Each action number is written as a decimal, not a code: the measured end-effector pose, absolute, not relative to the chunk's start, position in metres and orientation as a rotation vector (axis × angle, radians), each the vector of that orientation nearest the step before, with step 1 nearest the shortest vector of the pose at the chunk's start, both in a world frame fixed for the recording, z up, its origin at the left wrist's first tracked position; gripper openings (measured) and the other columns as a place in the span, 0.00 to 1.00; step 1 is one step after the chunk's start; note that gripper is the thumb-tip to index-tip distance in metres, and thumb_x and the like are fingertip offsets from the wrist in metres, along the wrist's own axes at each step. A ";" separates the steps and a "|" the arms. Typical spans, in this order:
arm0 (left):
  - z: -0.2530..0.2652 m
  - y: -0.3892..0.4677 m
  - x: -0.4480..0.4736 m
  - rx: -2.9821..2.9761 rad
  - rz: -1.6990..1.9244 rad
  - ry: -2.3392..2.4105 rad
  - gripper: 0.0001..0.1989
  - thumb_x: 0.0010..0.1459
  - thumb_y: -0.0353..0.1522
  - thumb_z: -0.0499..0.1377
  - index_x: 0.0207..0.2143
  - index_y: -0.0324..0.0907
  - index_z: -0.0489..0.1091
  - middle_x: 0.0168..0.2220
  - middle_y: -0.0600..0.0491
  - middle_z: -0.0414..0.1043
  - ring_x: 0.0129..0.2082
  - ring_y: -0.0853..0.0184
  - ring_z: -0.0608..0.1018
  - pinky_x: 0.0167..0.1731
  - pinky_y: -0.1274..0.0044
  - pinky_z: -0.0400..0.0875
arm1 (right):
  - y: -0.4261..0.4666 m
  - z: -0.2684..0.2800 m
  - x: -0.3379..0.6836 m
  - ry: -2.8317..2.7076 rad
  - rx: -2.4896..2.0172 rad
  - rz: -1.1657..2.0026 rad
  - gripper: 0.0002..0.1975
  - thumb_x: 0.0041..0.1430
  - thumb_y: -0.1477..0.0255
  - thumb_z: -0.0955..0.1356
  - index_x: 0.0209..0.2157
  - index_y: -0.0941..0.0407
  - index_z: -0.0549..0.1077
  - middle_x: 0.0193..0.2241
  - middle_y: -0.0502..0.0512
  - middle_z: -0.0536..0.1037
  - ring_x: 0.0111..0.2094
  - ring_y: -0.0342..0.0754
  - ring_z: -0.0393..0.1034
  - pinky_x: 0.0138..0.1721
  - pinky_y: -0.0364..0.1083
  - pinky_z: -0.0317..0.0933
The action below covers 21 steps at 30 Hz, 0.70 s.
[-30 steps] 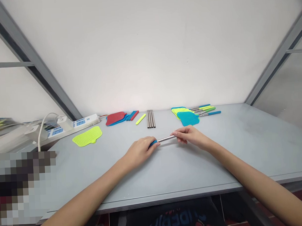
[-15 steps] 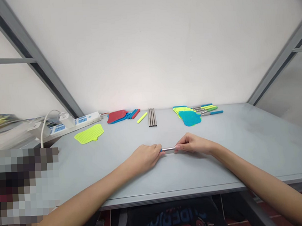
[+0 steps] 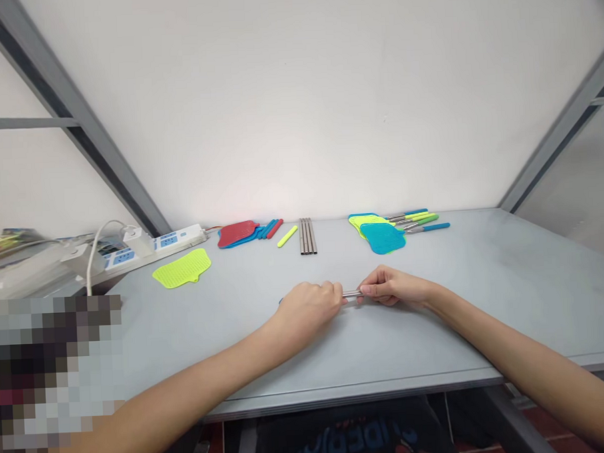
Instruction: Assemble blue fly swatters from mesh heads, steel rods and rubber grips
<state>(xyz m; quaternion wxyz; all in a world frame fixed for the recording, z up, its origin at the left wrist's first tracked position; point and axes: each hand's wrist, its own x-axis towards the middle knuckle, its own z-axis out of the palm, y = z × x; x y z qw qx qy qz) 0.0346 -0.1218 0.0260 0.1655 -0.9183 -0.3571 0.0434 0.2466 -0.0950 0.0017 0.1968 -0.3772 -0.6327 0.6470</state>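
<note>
Left hand [image 3: 310, 309], bare: was wrapped knuckles-up around a metal rod [image 3: 352, 294], a small blue tip [image 3: 280, 301] showing past the hand's far side. Right hand [image 3: 392, 287], bare: pinched the same rod between thumb and fingers, just beside the left. Rod: lay roughly level between both hands, low over the middle of the grey table [image 3: 412, 348], a short bright length exposed.

Along the rear, left to right: one white power strip [image 3: 185, 238] with plugs; one yellow-green mesh head [image 3: 182, 268], flat, in front of it; one red head [image 3: 238, 234], which overlapped blue [image 3: 251, 239] beneath; several blue handles [image 3: 267, 229] beside one red handle [image 3: 275, 228]; one yellow-green handle [image 3: 287, 236], apart; four metal tubes [image 3: 308, 236], side by side; one overlapping pile of fly swatters [image 3: 382, 238], whose coloured grips pointed right.
</note>
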 end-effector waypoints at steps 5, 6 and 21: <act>0.032 -0.108 0.025 -2.741 0.026 -1.062 0.18 0.62 0.39 0.39 0.29 0.39 0.62 0.27 0.52 0.70 0.22 0.66 0.73 0.17 0.77 0.54 | -0.094 0.005 0.242 -1.736 -1.073 1.840 0.16 0.53 0.63 0.65 0.32 0.63 0.73 0.15 0.41 0.45 0.17 0.36 0.37 0.17 0.42 0.31; 0.035 -0.104 0.022 -2.765 -0.008 -1.072 0.18 0.61 0.40 0.40 0.29 0.40 0.62 0.27 0.52 0.70 0.23 0.67 0.72 0.18 0.77 0.53 | -0.094 0.006 0.239 -1.722 -1.071 1.812 0.16 0.53 0.63 0.65 0.32 0.63 0.73 0.15 0.42 0.46 0.17 0.36 0.37 0.17 0.42 0.31; 0.061 -0.070 -0.026 -2.973 -0.503 -1.512 0.20 0.58 0.46 0.41 0.26 0.42 0.62 0.22 0.57 0.60 0.23 0.71 0.64 0.23 0.79 0.54 | -0.091 0.008 0.239 -1.536 -1.140 1.600 0.16 0.52 0.62 0.65 0.31 0.62 0.73 0.15 0.43 0.50 0.16 0.35 0.41 0.18 0.42 0.34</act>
